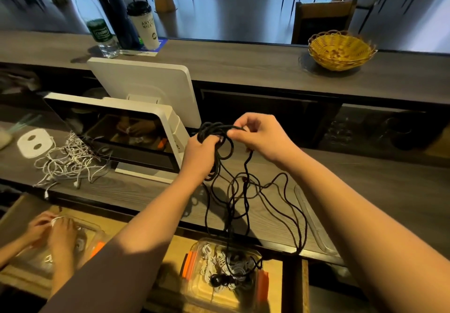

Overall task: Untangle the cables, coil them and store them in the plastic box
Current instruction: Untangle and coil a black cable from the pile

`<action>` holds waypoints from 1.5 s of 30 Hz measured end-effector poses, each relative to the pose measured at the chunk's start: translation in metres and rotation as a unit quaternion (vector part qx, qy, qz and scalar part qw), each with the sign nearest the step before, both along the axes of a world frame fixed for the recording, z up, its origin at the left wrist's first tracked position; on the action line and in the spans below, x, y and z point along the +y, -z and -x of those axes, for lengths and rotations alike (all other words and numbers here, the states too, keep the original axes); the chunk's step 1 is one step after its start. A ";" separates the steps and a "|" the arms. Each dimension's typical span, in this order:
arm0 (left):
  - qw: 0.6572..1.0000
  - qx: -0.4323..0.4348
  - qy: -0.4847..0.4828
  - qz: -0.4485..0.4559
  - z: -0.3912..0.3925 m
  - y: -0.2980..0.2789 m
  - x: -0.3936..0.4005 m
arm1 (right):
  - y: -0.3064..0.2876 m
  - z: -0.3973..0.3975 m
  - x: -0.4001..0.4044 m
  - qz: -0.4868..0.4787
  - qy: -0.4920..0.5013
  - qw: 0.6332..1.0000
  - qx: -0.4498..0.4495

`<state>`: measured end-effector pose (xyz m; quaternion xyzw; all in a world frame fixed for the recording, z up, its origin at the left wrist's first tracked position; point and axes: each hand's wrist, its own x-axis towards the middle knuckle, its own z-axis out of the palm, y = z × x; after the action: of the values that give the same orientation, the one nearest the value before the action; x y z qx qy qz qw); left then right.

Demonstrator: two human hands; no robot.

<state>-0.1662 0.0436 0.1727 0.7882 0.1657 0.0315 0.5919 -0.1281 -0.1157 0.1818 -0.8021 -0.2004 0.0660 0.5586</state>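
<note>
Both hands raised, forearms extended; left hand [199, 153] fisted closed, right hand [259, 133] pinching, fingers curled.

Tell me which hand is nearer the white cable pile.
Left. The left hand grips black cable just right of the monitor; the white cable pile lies left of it. The right hand is farther right.

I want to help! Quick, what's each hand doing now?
Left hand: closed around a bunch of black cable loops.
Right hand: fingers pinched shut on a strand of the same black cable.
</note>
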 end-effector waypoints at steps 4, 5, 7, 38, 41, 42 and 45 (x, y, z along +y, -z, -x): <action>0.982 0.001 -0.093 0.165 0.003 0.006 0.007 | 0.065 -0.010 -0.017 0.108 0.049 0.989 0.085; 0.973 -0.017 -0.090 0.211 0.004 0.006 0.010 | 0.082 -0.011 -0.023 0.127 0.076 0.983 0.113; 0.952 -0.039 -0.031 0.301 0.004 0.000 0.015 | 0.109 -0.011 -0.035 0.133 0.123 0.968 0.172; 0.947 -0.010 -0.146 0.285 -0.004 0.004 0.045 | -0.007 -0.012 -0.070 0.075 0.099 0.986 0.115; 0.971 0.012 -0.101 0.216 0.000 0.009 0.031 | 0.006 -0.001 -0.045 0.130 0.136 0.980 0.072; 0.978 0.023 -0.087 0.189 0.004 0.010 0.024 | 0.006 0.006 -0.034 0.112 0.126 0.984 0.061; 0.992 0.038 -0.052 0.105 0.015 0.010 0.004 | -0.001 0.030 -0.001 0.032 0.033 0.994 0.101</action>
<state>-0.1817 0.0478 0.1625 0.7129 0.2314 0.0149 0.6618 -0.1576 -0.1171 0.1829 -0.8147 -0.1144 0.1348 0.5522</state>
